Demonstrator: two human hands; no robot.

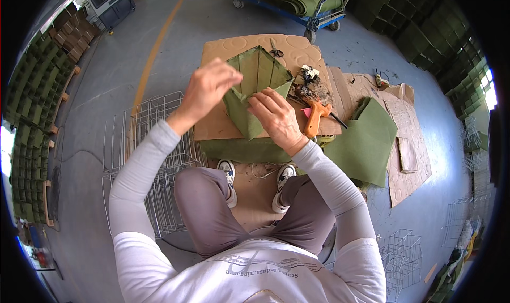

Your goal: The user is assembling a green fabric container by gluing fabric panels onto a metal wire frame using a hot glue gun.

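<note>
While the left hand [210,85] pinches one rim of the open-topped green felt fabric box [255,88] over the brown cardboard-covered bench [212,127], the right hand [276,117] grips its folded corner; soft, light, floppy, best held by seams.

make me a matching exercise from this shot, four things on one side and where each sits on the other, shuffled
Things:
1. green fabric pouch
2. orange glue gun
3. scissors
4. wire grids

Places:
a. on the floor to the person's left
b. at the far edge of the cardboard work surface
c. pinched between the left hand and right hand
d. just right of the right hand, on the cardboard

Pairs: 1-c, 2-d, 3-b, 4-a
</note>
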